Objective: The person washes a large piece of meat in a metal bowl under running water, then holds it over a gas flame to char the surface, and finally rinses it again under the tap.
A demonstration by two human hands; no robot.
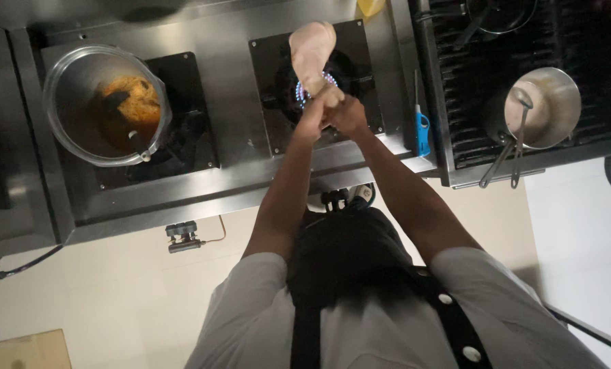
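Both my hands meet over the middle burner (278, 102) of a steel cooktop. My left hand (317, 109) and my right hand (348, 115) together grip the lower end of a pale, raw-looking piece of poultry (312, 48). The piece hangs just above a ring of blue flame (304, 93). My arms reach forward from my white shirt and dark apron. The fingers overlap, so I cannot tell which hand holds more of the piece.
A large steel pot (66, 102) with orange-brown food and a ladle sits on the left burner. A blue stick lighter (422, 130) lies right of the flame. A small metal pan (548, 106) rests on the dark grill at right. Gas valves (182, 236) hang below the counter edge.
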